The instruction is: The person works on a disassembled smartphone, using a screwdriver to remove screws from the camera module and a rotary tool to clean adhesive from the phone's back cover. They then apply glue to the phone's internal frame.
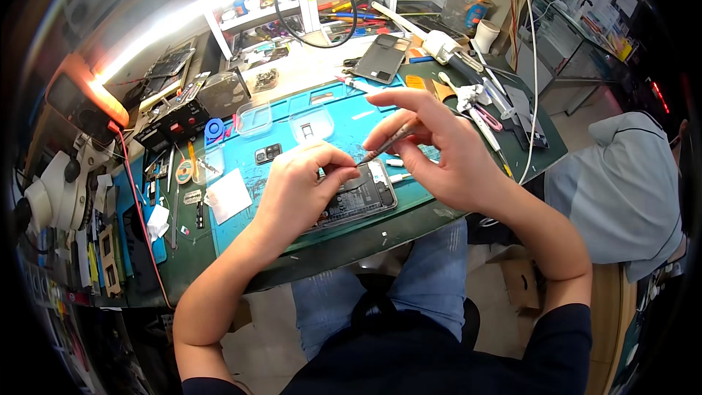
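Observation:
An opened phone [364,200] lies on a blue work mat [232,148], its dark battery and inner parts showing. Above its left half, my left hand [306,189] pinches with thumb and forefinger at a small piece I cannot make out. My right hand [446,157] grips a thin pen-like tool [387,140] slanted down to the left, its tip by my left fingertips. A dark camera-module piece [268,152] lies left of my hands, near clear plastic containers [311,121]. A white square pad [229,196] rests beside my left wrist.
An orange meter [86,102], microscope [53,194] and black powered device [168,123] crowd the left. Tools and cables [490,110] lie at the right, a phone back [382,58] behind. A co-worker [614,183] in a light shirt sits at the right.

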{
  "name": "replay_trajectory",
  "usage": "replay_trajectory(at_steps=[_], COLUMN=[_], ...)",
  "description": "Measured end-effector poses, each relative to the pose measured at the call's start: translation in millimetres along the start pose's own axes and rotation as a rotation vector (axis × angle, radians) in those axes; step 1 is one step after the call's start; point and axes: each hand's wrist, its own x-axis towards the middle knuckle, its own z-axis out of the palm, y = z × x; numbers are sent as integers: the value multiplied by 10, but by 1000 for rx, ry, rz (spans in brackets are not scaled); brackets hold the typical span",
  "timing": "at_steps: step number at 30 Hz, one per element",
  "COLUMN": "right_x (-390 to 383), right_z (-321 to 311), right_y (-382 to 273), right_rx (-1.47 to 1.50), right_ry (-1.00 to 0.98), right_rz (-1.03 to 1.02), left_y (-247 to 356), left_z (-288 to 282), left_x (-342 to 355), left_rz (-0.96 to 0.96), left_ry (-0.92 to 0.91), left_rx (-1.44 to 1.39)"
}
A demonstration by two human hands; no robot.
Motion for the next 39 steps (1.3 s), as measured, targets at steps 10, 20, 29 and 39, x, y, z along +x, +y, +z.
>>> replay_trajectory(at_steps=[10,20,29,39], right_x=[-343,-342,-300,-318], right_z=[-139,-92,-149,-172], right_y=[-115,-86,-118,-190], right_rx=[-166,-278,-492,-539], right_ry=[-19,-93,-242,-181], right_rz=[12,-53,-96,-6], left_y=[196,97,83,-191], left_z=[381,344,345,-384], left_x=[-76,-106,-128,61], left_rz=[71,225,237,100], left_ry=[-185,-253,-185,51], left_rx=[-152,-74,-119,100])
